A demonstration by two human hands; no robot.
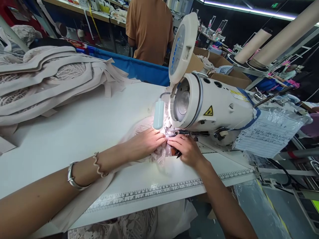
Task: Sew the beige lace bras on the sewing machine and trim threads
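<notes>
A white sewing machine [219, 103] stands on the table, its round end cover [183, 48] swung up. Pale pink lace fabric [143, 124] lies under the brightly lit needle area. My left hand [147, 142] rests on this lace just left of the needle, fingers together and gripping its edge. From the right, my right hand [186, 149] pinches the fabric close to the needle; the fingertips of both hands nearly meet. A dark pointed tool [178, 154] pokes out below my right fingers, its kind mostly hidden. A small pale-blue lamp [159, 114] hangs over the work.
A heap of beige lace pieces [62, 76] covers the table's far left. A printed ruler [149, 194] runs along the front edge [139, 212]. More lace [134, 225] hangs below it. Behind are a blue cloth barrier [139, 68], cardboard boxes [231, 78] and a person in brown [151, 30].
</notes>
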